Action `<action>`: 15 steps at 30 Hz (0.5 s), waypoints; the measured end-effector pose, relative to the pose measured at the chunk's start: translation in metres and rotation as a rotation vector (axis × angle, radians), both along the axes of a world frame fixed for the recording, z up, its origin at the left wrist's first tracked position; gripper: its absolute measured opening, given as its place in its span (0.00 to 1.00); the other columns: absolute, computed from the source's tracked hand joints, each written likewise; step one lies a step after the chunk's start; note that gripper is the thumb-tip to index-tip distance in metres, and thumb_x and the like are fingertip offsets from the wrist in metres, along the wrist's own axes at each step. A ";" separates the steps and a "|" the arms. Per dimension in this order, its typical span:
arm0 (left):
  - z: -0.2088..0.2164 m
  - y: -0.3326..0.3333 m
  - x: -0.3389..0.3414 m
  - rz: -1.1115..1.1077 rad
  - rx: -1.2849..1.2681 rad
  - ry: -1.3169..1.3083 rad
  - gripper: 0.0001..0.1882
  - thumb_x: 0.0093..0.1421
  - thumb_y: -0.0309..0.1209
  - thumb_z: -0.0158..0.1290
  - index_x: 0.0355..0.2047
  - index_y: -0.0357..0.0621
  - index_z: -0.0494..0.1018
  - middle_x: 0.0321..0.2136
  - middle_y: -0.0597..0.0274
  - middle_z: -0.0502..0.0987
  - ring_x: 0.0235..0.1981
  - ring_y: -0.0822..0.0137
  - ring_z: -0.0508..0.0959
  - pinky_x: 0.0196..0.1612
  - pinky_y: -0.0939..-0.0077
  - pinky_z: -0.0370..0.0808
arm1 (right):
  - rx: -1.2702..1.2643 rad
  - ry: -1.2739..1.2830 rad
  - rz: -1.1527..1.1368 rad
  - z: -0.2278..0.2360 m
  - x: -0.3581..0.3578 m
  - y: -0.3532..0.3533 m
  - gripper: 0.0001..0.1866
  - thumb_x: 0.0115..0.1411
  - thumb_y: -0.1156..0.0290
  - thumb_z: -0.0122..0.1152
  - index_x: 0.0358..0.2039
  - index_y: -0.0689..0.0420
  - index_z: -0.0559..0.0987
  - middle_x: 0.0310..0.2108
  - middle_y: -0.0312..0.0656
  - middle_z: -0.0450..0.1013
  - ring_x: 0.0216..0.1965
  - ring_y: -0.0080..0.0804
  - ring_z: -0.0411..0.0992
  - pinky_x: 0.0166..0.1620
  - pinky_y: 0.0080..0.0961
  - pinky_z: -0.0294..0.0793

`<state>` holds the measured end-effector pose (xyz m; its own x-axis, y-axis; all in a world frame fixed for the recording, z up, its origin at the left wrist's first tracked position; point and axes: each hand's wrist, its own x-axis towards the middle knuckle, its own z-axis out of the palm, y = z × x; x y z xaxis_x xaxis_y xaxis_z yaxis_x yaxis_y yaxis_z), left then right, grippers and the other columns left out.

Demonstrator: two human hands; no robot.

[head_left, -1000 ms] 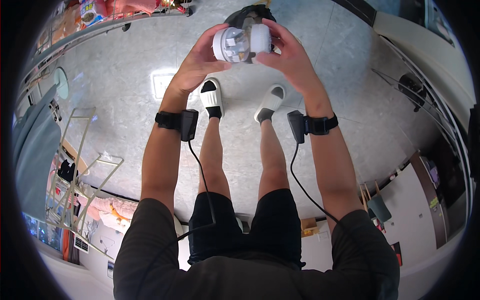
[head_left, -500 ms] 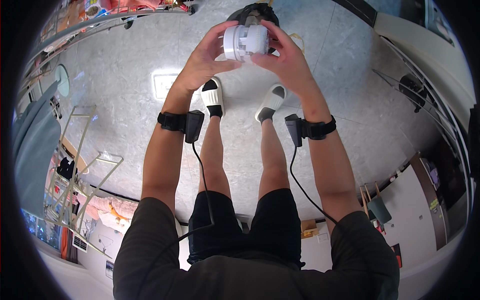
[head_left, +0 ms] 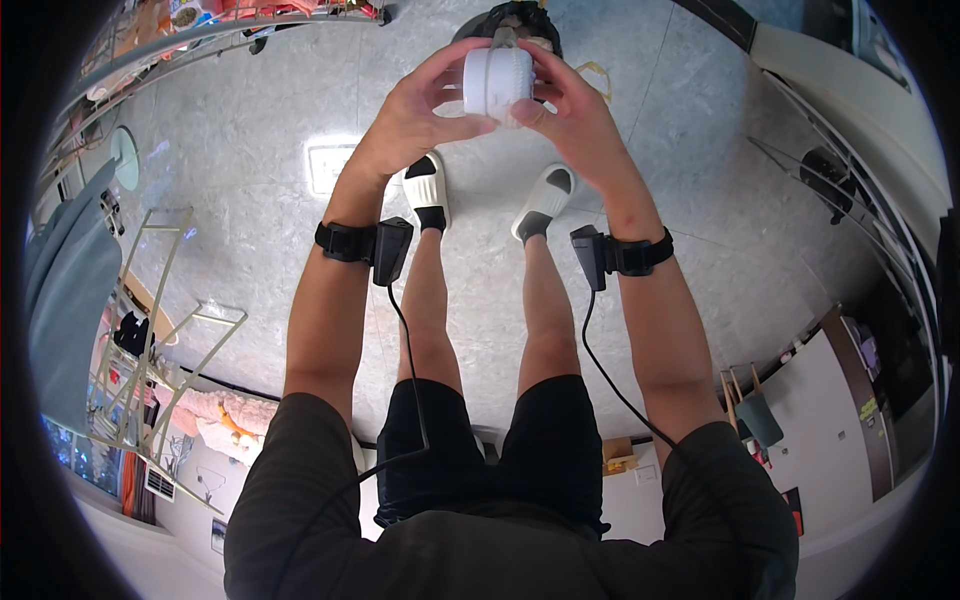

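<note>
Out in front of me at the top of the head view, I hold a white, short cylindrical object (head_left: 480, 82) between my two hands. It has a smooth left section and a ribbed right section, pressed up against each other. A translucent piece sticks up behind it. My left hand (head_left: 410, 112) curls around the smooth section, thumb below and fingers above. Around the ribbed section wraps my right hand (head_left: 574, 108), with its thumb at the lower edge. The fingertips behind the object are partly hidden.
Just beyond my hands stands a bin lined with a black bag (head_left: 546, 30). A wire rack (head_left: 240, 30) lies at the upper left, and a metal frame (head_left: 190, 340) stands at the left. My feet in white slippers (head_left: 427, 190) rest on grey tile. Cables run from both wrist straps.
The gap between the two white sections has closed, and their inner parts no longer show. My left hand has moved slightly to the right, toward the right hand.
</note>
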<state>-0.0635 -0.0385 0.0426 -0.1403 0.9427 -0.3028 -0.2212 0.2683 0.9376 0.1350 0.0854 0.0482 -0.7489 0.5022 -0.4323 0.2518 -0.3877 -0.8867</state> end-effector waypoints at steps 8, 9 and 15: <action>0.002 0.007 0.003 -0.010 -0.062 -0.026 0.44 0.53 0.23 0.72 0.69 0.47 0.67 0.56 0.59 0.77 0.56 0.62 0.77 0.61 0.64 0.75 | -0.198 0.013 -0.145 -0.003 -0.003 -0.005 0.43 0.59 0.61 0.77 0.71 0.57 0.66 0.58 0.44 0.72 0.56 0.32 0.73 0.57 0.29 0.76; 0.001 0.008 0.004 -0.019 -0.050 -0.046 0.45 0.52 0.22 0.72 0.70 0.46 0.66 0.58 0.59 0.75 0.58 0.63 0.75 0.63 0.65 0.74 | -0.200 0.017 -0.146 -0.003 -0.004 -0.006 0.43 0.59 0.61 0.77 0.71 0.57 0.66 0.58 0.44 0.72 0.56 0.32 0.73 0.57 0.29 0.76; 0.009 0.010 0.023 -0.065 0.137 0.364 0.50 0.48 0.24 0.74 0.71 0.53 0.64 0.56 0.60 0.71 0.57 0.62 0.75 0.59 0.66 0.78 | -0.318 0.087 -0.139 -0.010 0.009 -0.005 0.41 0.57 0.66 0.75 0.68 0.55 0.65 0.59 0.41 0.69 0.59 0.31 0.69 0.59 0.32 0.73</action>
